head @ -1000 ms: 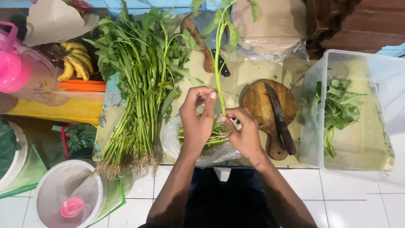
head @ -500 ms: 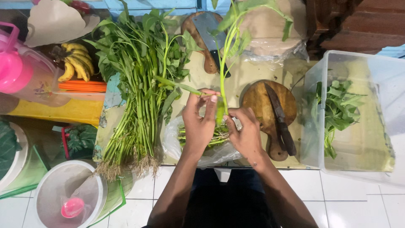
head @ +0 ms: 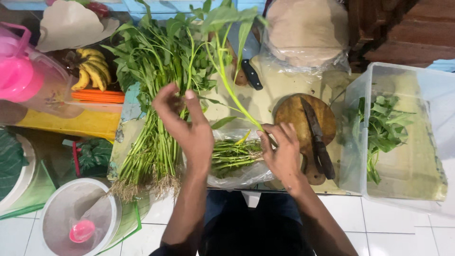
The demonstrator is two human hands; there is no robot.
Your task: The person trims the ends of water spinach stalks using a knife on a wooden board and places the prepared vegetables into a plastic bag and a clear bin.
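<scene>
My right hand (head: 283, 152) pinches the lower end of a long green leafy stalk (head: 226, 78) that rises up and away to its leaves. My left hand (head: 186, 124) is raised with fingers spread, over the big bundle of leafy green stalks with roots (head: 156, 118) lying on the floor; it holds nothing that I can see. Between my hands, a heap of trimmed stems (head: 233, 155) lies on a clear plastic bag (head: 246, 176).
A round wooden board (head: 290, 114) with a dark knife (head: 316, 137) lies right of my right hand. A clear plastic tub (head: 426, 189) with picked leaves (head: 379, 130) stands far right. A cleaver (head: 247, 57), bananas (head: 92, 71), a pink jug (head: 21, 71) and a lidded bucket (head: 78, 218) surround the work area.
My left hand has let go of the stalk and swung left over the bundle, fingers opening. My right hand keeps the stalk, now tilted to the left.
</scene>
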